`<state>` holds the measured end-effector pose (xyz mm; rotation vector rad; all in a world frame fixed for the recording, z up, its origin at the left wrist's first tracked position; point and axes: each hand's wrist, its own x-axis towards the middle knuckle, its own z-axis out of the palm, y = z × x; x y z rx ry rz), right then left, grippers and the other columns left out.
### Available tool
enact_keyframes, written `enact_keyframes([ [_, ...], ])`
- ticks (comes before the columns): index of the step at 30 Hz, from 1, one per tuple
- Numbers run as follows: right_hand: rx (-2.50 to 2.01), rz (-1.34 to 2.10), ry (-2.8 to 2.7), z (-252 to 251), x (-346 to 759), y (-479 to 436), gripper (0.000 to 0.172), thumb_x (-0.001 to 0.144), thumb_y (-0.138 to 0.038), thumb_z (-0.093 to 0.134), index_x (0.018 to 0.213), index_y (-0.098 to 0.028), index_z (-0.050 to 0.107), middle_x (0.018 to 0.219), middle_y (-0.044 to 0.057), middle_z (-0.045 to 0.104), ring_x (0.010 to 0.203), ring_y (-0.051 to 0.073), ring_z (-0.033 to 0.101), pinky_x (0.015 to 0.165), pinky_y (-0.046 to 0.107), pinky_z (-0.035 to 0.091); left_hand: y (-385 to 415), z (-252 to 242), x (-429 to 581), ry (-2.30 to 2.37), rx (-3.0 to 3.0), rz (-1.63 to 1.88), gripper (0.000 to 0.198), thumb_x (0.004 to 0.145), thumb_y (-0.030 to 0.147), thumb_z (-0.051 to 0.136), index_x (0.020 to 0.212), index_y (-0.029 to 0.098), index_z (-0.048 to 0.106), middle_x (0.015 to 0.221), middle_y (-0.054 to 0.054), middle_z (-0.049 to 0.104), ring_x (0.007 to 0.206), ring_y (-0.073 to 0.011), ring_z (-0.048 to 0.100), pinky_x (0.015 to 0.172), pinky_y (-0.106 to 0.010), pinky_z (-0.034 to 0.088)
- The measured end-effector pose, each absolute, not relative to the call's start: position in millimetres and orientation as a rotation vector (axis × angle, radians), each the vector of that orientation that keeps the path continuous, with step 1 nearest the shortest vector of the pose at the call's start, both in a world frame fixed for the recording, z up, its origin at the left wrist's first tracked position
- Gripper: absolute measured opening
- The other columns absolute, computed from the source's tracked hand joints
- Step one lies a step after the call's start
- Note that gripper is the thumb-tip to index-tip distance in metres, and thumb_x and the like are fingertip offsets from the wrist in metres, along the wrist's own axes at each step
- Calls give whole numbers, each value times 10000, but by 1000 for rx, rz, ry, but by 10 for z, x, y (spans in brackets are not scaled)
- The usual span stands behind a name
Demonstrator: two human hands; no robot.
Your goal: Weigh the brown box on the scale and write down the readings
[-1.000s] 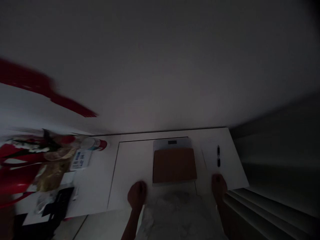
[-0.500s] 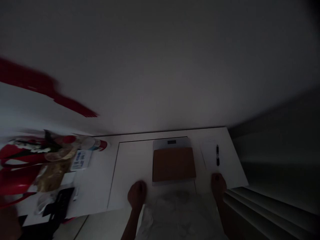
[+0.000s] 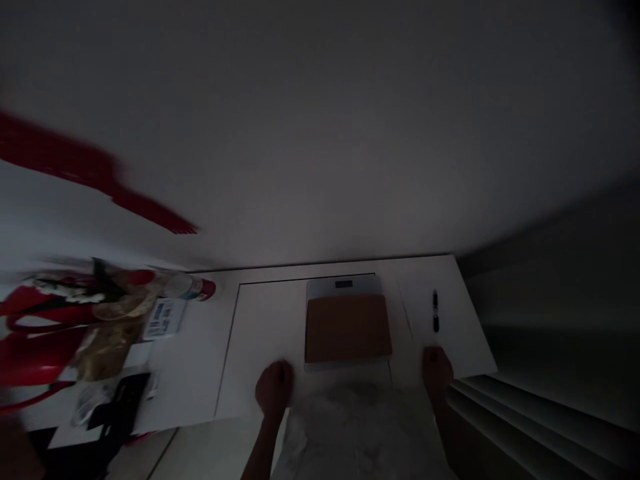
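Note:
My left hand (image 3: 275,389) is closed in a fist on the white table (image 3: 270,323), near its front edge. My right hand (image 3: 437,369), also a fist, rests at the right, just below a black pen (image 3: 435,311). The pen lies on a sheet of white paper (image 3: 416,303). Between my hands, touching neither, a flat brown rectangular piece (image 3: 349,328) sits on a pale grey slab with a small dark display (image 3: 323,287), which looks like a digital scale. No object shows in either fist, though the picture is dim.
Crowded at the left are a red-ended clear bottle (image 3: 187,287), a white box with blue print (image 3: 164,319), a red bag (image 3: 37,363), white flowers (image 3: 65,291) and a black object (image 3: 129,399). A wall rises behind the table. Pale ridged folds (image 3: 520,413) stand at the right.
Both hands stay where they were, still closed. The brown piece, slab and pen have not moved. Only the things at the far left shift slightly in the view.

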<state>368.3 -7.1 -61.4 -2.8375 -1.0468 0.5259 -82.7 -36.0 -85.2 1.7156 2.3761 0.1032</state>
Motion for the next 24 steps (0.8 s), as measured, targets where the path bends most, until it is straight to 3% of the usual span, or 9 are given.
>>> enact_keyframes([
  [17, -2748, 603, -901, -481, 3633, -45, 280, 920, -420, 558, 912, -153, 642, 856, 22, 646, 777, 151, 603, 753, 341, 490, -318, -761, -836, 2298, 1466, 241, 252, 930, 302, 453, 753, 155, 556, 758, -24, 537, 756, -169, 506, 704, -306, 378],
  [22, -2548, 605, -785, -300, 3443, -7, 269, 944, -435, 526, 995, -191, 627, 1008, 47, 639, 885, 167, 609, 810, 355, 503, -218, -511, -826, 2198, 1259, 453, 374, 924, 433, 430, 670, 170, 509, 670, -14, 493, 663, -160, 469, 665, -311, 384],
  [24, -2392, 663, -799, -212, 3268, 87, 365, 966, -498, 434, 1030, -192, 622, 1038, 69, 642, 925, 187, 611, 838, 371, 496, -138, -380, -793, 2167, 1154, 606, 416, 924, 500, 382, 721, 166, 526, 744, -45, 532, 727, -175, 510, 711, -338, 426],
])
